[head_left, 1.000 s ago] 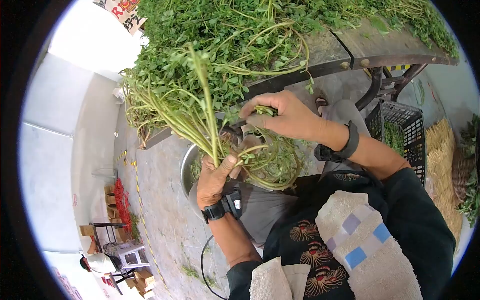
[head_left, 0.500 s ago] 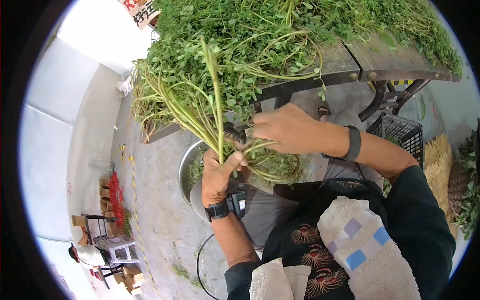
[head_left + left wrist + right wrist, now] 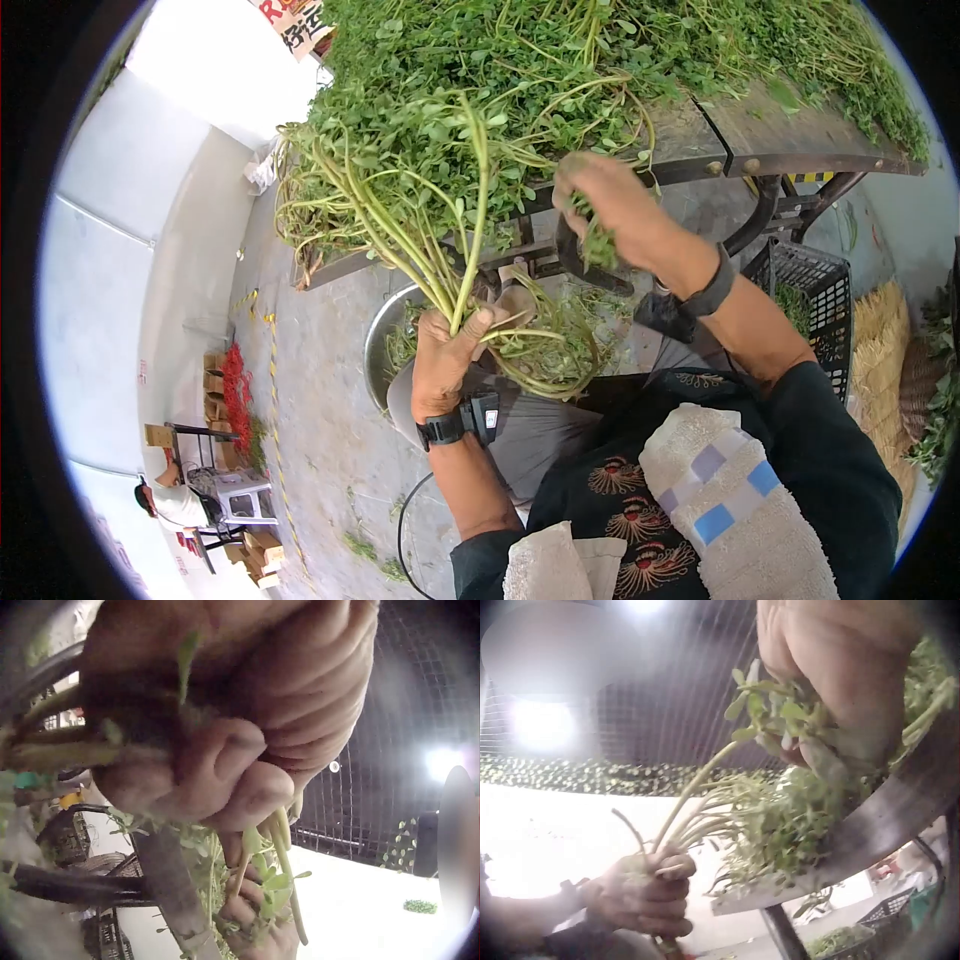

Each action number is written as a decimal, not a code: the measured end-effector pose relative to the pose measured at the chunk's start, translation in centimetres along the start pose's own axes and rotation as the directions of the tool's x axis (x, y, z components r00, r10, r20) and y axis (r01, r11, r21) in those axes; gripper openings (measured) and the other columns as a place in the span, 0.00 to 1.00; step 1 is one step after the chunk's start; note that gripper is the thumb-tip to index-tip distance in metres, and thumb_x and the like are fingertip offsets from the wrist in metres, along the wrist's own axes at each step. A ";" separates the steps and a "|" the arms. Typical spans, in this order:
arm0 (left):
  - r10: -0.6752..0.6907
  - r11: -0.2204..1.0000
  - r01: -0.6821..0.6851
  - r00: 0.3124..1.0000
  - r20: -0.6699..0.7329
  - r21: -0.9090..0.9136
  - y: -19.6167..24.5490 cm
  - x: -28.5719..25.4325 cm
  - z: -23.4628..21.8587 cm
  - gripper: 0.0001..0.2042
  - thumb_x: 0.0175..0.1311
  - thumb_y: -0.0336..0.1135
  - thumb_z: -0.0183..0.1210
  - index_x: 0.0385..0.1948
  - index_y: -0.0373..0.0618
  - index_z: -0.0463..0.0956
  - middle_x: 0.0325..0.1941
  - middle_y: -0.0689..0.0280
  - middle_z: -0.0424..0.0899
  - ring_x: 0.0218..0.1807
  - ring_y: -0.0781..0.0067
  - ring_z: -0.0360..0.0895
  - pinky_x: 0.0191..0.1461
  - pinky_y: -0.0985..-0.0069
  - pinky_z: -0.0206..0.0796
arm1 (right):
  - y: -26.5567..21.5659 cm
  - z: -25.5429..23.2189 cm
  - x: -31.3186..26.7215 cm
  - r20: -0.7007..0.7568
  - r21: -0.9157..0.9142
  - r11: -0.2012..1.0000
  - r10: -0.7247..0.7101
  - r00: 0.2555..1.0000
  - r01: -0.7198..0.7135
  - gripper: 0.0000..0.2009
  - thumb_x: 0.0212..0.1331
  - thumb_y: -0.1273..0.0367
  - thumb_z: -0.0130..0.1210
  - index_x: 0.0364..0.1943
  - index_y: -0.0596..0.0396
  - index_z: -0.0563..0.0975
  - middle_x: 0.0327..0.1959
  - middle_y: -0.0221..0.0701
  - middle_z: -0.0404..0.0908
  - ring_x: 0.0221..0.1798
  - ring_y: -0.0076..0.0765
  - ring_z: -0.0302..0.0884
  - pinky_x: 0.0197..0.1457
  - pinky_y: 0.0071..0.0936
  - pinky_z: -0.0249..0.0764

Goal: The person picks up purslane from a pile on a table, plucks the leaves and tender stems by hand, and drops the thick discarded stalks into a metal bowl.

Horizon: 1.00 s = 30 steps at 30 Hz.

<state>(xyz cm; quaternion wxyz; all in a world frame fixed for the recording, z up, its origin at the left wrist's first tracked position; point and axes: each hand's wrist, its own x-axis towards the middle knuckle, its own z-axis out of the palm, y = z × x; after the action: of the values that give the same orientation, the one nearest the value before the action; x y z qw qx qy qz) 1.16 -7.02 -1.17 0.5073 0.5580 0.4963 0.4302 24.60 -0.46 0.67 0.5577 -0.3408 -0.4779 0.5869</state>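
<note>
My left hand (image 3: 445, 365) grips a bunch of long purslane stems (image 3: 420, 265) near their lower ends, with the thumb pressed across them. The stems stand up toward the table, and a looped tangle of purslane (image 3: 550, 372) trails below the fist. My right hand (image 3: 625, 210), somewhat blurred, is raised by the table edge with its fingers curled around a small clump of leafy purslane sprigs (image 3: 600, 245). In the right wrist view small paddle-shaped leaves (image 3: 769, 712) stick out from under those fingers. The left wrist view shows the curled left fingers (image 3: 225, 761) close up.
A big heap of purslane (image 3: 480, 130) covers the table (image 3: 680, 130) ahead. Below the hands stands a metal basin (image 3: 374, 345) with greens inside. A black plastic crate (image 3: 830, 310) is at the right, beside a straw bundle (image 3: 880, 350). Another person (image 3: 180, 503) sits far left.
My right hand went down to the left hand's bunch, then moved up and right with sprigs in its fingers. The left hand keeps its grip and has barely shifted.
</note>
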 end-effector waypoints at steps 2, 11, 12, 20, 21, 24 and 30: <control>-0.008 1.000 0.010 0.996 0.087 -0.024 0.1 0.3 0.1 0.13 0.56 0.42 0.62 0.28 0.40 0.80 0.18 0.73 0.76 0.15 0.88 0.61 0.19 0.87 0.52 | -0.4 0.3 -0.5 0.161 0.082 0.995 0.048 0.986 -0.062 0.14 0.62 0.60 0.50 0.34 0.58 0.74 0.18 0.23 0.63 0.17 0.17 0.59 0.18 0.18 0.56; -0.071 0.997 0.068 0.969 0.238 0.023 -0.6 1.0 0.6 0.11 0.56 0.34 0.63 0.35 0.37 0.76 0.25 0.71 0.77 0.23 0.85 0.69 0.26 0.85 0.62 | 1.4 4.7 0.8 0.457 0.063 0.964 0.202 0.866 -0.258 0.18 0.58 0.57 0.56 0.42 0.58 0.76 0.14 0.17 0.63 0.15 0.13 0.54 0.17 0.16 0.48; -0.073 0.997 0.069 0.967 0.244 0.025 -0.6 1.0 0.6 0.11 0.56 0.34 0.63 0.35 0.37 0.76 0.25 0.71 0.77 0.23 0.85 0.69 0.26 0.85 0.62 | 1.3 5.2 0.9 0.435 0.030 0.987 0.130 0.891 -0.158 0.17 0.59 0.59 0.55 0.44 0.58 0.77 0.16 0.17 0.64 0.15 0.13 0.52 0.17 0.16 0.48; 0.262 0.961 -0.260 0.965 -0.008 0.089 -0.8 0.9 0.9 0.22 0.47 0.26 0.67 0.46 0.38 0.71 0.37 0.67 0.78 0.37 0.80 0.73 0.40 0.81 0.67 | 3.7 6.4 -2.9 0.299 -0.239 0.955 -0.102 0.949 0.177 0.14 0.59 0.62 0.51 0.27 0.60 0.77 0.13 0.33 0.71 0.17 0.24 0.66 0.22 0.25 0.63; 0.297 0.937 -0.284 0.954 -0.035 0.202 -0.3 0.8 1.2 0.21 0.47 0.27 0.68 0.44 0.37 0.72 0.37 0.67 0.78 0.39 0.79 0.73 0.43 0.79 0.67 | 3.5 6.3 -2.8 0.334 -0.270 0.936 -0.127 0.934 0.224 0.14 0.58 0.62 0.52 0.28 0.61 0.77 0.13 0.38 0.68 0.17 0.28 0.67 0.22 0.28 0.63; 0.411 0.855 -0.398 0.911 0.033 0.333 -0.9 1.6 1.0 0.20 0.48 0.28 0.67 0.43 0.37 0.73 0.38 0.67 0.78 0.40 0.79 0.73 0.45 0.78 0.66 | 2.3 6.1 -2.6 0.394 -0.254 0.891 -0.259 0.882 0.375 0.13 0.57 0.62 0.55 0.31 0.60 0.78 0.14 0.31 0.70 0.16 0.22 0.64 0.19 0.24 0.59; 0.223 0.975 -0.223 0.975 -0.019 -0.017 0.2 0.3 1.5 0.16 0.49 0.35 0.67 0.37 0.36 0.74 0.30 0.66 0.80 0.30 0.80 0.75 0.33 0.84 0.68 | -1.7 2.6 -3.6 0.350 0.135 0.966 0.163 0.922 -0.222 0.11 0.55 0.64 0.60 0.37 0.56 0.78 0.19 0.18 0.69 0.17 0.10 0.56 0.18 0.12 0.48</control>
<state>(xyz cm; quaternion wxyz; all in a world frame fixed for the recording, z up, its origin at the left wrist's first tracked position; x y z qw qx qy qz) 2.66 -6.90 -1.19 0.4571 0.6016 0.4306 0.4937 23.27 -4.61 2.65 0.4347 -0.2316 -0.4775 0.7276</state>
